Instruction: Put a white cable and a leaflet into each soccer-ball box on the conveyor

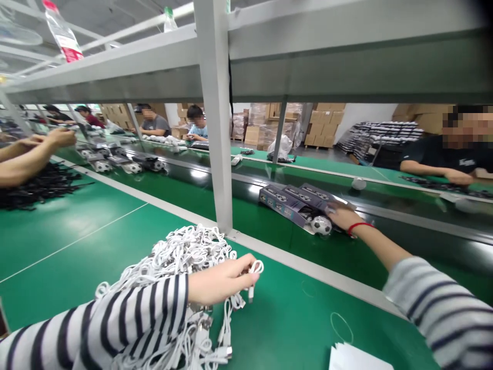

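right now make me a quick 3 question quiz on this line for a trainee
1. Which hand is gripping the white USB cables?
2. True or false: the red wrist band is on the left wrist.
3. What round black-and-white object lies on the conveyor belt beside the stacked boxes?

Key
1. The left hand.
2. False, it is on the wrist of the right hand.
3. A small soccer ball.
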### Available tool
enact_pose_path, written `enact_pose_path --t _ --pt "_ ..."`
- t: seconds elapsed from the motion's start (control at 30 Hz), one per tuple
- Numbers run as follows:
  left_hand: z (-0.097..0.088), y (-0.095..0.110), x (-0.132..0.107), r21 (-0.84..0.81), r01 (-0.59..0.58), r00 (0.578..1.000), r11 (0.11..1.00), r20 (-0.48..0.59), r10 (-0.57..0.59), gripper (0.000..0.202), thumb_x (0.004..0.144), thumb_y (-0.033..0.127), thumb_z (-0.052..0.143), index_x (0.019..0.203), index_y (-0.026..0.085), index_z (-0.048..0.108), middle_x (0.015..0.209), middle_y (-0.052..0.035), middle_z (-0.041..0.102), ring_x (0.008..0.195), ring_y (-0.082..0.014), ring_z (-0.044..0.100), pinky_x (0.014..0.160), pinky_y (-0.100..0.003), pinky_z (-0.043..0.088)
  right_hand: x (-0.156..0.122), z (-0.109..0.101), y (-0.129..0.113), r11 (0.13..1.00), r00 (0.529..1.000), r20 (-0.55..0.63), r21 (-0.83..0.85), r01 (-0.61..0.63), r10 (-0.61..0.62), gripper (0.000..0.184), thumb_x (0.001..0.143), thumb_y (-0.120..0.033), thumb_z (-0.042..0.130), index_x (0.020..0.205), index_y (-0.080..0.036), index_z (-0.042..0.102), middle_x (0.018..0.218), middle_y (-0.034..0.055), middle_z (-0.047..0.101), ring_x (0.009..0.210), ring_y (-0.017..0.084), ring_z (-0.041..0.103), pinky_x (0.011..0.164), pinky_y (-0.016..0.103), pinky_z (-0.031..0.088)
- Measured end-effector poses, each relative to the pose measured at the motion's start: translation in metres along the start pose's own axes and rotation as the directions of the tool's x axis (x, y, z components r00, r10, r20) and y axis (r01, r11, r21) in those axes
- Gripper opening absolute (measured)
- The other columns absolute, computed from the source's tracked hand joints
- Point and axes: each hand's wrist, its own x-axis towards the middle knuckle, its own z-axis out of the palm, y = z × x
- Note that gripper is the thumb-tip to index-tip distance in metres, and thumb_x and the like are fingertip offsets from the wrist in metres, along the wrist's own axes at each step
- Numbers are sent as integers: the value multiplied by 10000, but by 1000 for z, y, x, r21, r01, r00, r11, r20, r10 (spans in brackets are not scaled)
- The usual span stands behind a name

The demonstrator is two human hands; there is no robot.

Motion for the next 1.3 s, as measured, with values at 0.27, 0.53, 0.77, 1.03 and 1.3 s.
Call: enact_pose_path --t 0.27,0.53,0.77,1.03,1.3 --pt "21 5 34 -150 -24 999 988 41 31 374 852 468 544 1029 219 328 825 17 634 596 -122 496 579 -244 365 -106 -34 -118 514 809 357 854 -80 -467 407 841 -501 546 1104 -191 561 931 56 658 732 175 643 620 282 502" --pt "28 26 47 34 -137 989 990 62 135 298 874 400 535 1073 222 405 798 30 641 631 -138 581 545 -224 378 -151 -51 -116 580 868 245 813 59 -431 188 882 -366 539 854 -185 585 784 18 627 691 134 534 650 260 428" --pt "37 12 63 719 -478 700 504 -35 713 167 960 240 420 1033 181 558 853 -31 660 725 -154 616 593 -247 437 -173 -56 -103 414 869 400 871 -263 -291 307 855 -484 560 857 -177 545 732 -11 537 650 107 484 598 237 418" --pt "14 -5 58 531 -319 752 785 -362 550 274 993 283 291 1083 170 524 879 -32 674 759 -138 638 653 -234 475 -161 -42 -13 654 972 226 727 -209 60 363 808 -543 565 878 -187 556 752 30 602 650 156 566 607 286 464" --pt "55 -9 55 635 -489 834 598 141 533 233 929 318 471 1102 199 571 1090 -95 627 976 -236 570 853 -358 404 -83 -18 51 985 978 -111 30 -172 174 227 880 -296 445 960 -179 622 905 99 706 850 237 656 746 330 487"
